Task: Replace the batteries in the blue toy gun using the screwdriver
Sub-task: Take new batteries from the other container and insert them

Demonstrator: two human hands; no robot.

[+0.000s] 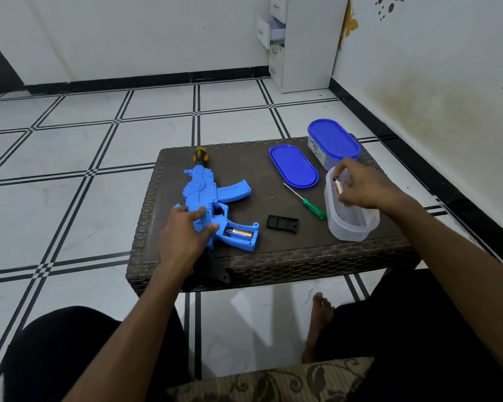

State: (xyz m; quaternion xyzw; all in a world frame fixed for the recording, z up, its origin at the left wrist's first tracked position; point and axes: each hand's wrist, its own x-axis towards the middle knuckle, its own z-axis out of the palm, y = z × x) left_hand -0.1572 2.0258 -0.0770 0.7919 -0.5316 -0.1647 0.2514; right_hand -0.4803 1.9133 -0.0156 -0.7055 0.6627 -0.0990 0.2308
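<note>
Toy gun [206,198] lies on table [273,262], left hand [186,230] flat on it, fingers straight. Right hand [357,187] pinches battery [338,185] over tub [350,216]; check +/- ends, press beside battery already in compartment.

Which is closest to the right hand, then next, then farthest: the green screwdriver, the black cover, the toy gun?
From the right hand:
1. Screwdriver, just to its left, beside the open tub.
2. Black cover, mid-table, nearer the person.
3. Toy gun, far left, under the left hand.
</note>
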